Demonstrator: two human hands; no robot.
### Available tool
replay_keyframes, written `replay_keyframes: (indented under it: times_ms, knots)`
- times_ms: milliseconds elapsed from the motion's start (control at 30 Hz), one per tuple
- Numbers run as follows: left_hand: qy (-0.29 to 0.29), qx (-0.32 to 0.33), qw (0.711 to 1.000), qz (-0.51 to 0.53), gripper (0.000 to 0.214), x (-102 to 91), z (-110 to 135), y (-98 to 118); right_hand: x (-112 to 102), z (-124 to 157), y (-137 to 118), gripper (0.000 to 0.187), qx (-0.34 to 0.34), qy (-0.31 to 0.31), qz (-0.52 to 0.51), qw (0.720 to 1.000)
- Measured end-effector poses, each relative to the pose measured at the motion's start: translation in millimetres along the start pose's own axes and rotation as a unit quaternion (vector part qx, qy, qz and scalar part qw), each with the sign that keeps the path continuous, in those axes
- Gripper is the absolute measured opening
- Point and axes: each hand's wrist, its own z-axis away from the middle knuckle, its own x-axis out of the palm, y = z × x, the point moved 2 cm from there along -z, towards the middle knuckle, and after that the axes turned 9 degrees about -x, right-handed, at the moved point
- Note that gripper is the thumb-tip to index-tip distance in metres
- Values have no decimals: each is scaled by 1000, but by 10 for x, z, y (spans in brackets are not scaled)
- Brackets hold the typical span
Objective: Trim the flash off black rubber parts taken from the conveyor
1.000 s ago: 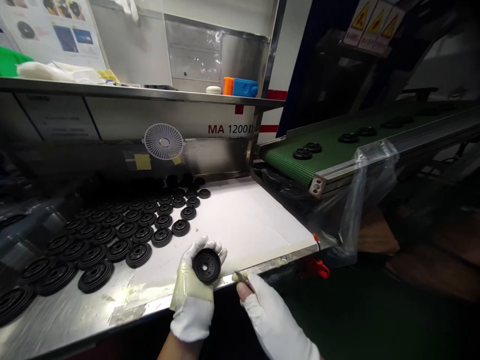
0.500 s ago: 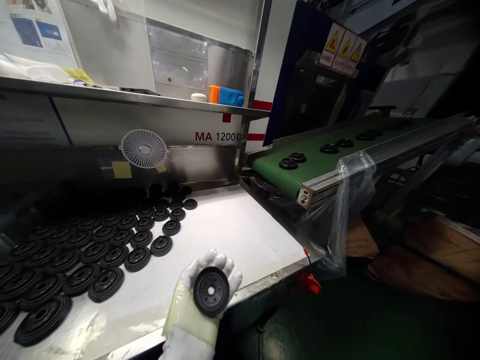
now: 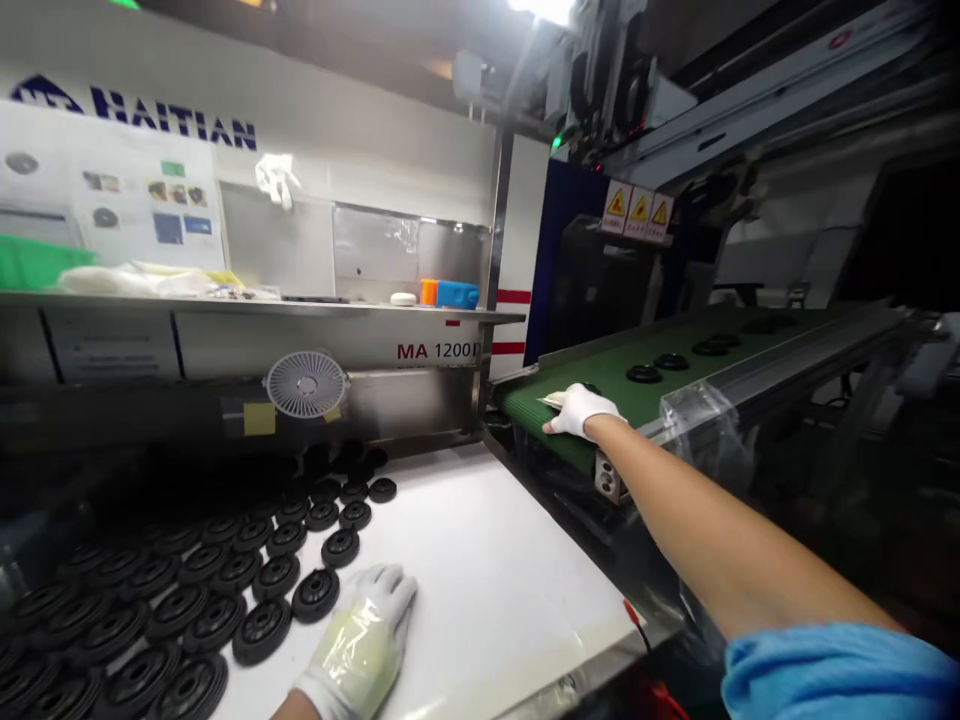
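My left hand [image 3: 367, 635], in a white glove with a yellowish palm or back covering, lies palm down on the white tabletop [image 3: 480, 570]. Its fingers are stretched out, beside a black ribbed wheel [image 3: 316, 595]; whatever is under the palm is hidden. My right hand [image 3: 581, 410], also white-gloved, reaches across to the near end of the green conveyor belt [image 3: 615, 400]. A thin, pale, pointed thing [image 3: 550, 402] sticks out from its closed fingers. Behind that hand the dark edge of a wheel [image 3: 592, 388] shows, mostly covered.
Rows of black wheels [image 3: 180, 612] fill the table's left side. More wheels [image 3: 670, 361] lie farther up the belt. A small white fan [image 3: 307, 384] stands behind the table, under a metal shelf [image 3: 360, 308]. Clear plastic film [image 3: 701, 425] hangs over the conveyor's side rail.
My left hand has turned from palm up, with a wheel on it, to palm down on the table. My right arm has come into view over the belt. The view has tilted up.
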Motion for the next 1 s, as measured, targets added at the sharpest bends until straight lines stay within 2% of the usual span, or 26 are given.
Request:
replay_keyframes:
  times_ms: [33, 100, 133, 200, 267, 367, 467, 533, 567, 600, 633, 667, 700, 733, 800, 833, 867, 900, 933, 1000]
  knots:
    - [-8, 25, 996, -83, 31, -25, -89, -38, 20, -41, 34, 43, 5, -7, 1, 1000]
    - [-12, 64, 966, -249, 40, -75, -275, -105, 12, -80, 98, 31, 14, -9, 1, 1000]
    - [4, 63, 953, -297, 42, -103, -372, -141, -17, -88, 122, 28, 20, -4, 0, 1000]
    - [42, 47, 940, -337, 44, -145, -563, -211, -111, -93, 143, 27, 30, 14, -1, 999]
    - [71, 31, 940, -331, 45, -162, -731, -265, -229, -80, 116, 28, 31, 39, -4, 999]
    - [97, 16, 952, -291, 47, -170, -886, -254, -345, 39, -35, 28, 16, 72, -22, 997]
    - [113, 12, 966, -233, 49, -166, -852, -86, -244, 375, -341, 22, -38, 75, -70, 994]
    - [101, -9, 990, -94, 45, -129, -699, 75, -25, 719, -630, 14, -102, 52, -122, 986]
    - [87, -34, 995, 45, 43, -95, -586, 149, 119, 909, -790, 9, -135, 31, -152, 979]
    - [57, -58, 987, 140, 41, -39, -455, 224, 273, 1102, -952, 8, -166, 5, -186, 968]
    - [33, -70, 979, 190, 40, 23, -312, 297, 426, 1288, -1109, 9, -189, -22, -220, 957]
    - [-4, -90, 961, 262, 39, 93, -167, 360, 566, 1461, -1257, 12, -210, -44, -253, 943]
    - [-71, -131, 911, 385, 36, 174, -25, 410, 686, 1616, -1389, 13, -224, -60, -282, 931]
    - [-116, -190, 848, 481, 31, 243, 107, 445, 781, 1749, -1501, 12, -233, -72, -307, 920]
    - [-177, -288, 693, 636, 26, 322, 324, 496, 890, 1957, -1658, 5, -238, -81, -342, 906]
    - [-177, -321, 633, 682, 25, 321, 403, 504, 908, 2038, -1703, 5, -235, -76, -357, 901]
    - [-166, -344, 587, 714, 24, 296, 466, 498, 907, 2111, -1729, 9, -231, -64, -374, 896]
    - [-145, -362, 558, 733, 24, 254, 520, 479, 896, 2180, -1740, 12, -226, -48, -390, 891]
    - [-118, -373, 543, 743, 23, 200, 568, 451, 881, 2250, -1742, 14, -222, -30, -405, 887]
    - [-59, -377, 532, 756, 17, 88, 663, 383, 873, 2400, -1738, 18, -218, -5, -427, 878]
